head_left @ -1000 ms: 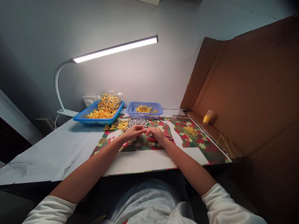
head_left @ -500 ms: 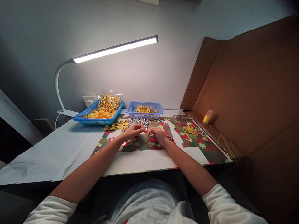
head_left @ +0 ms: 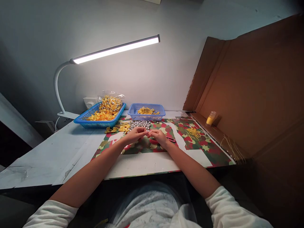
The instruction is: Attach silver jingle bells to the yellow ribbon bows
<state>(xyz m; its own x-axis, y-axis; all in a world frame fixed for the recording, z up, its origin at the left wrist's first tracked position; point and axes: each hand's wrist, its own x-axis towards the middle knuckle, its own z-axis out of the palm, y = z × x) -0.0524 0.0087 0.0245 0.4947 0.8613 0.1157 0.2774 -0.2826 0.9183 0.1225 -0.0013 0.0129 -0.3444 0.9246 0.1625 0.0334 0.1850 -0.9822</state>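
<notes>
Between my fingertips sits something too small to make out, pinched where my left hand (head_left: 135, 134) and right hand (head_left: 158, 136) meet above the camouflage-patterned mat (head_left: 201, 148). Just beyond my knuckles lies the heap of small silver beads (head_left: 140, 124), with the small blue plastic basket of yellow pieces (head_left: 146, 111) behind it.
</notes>
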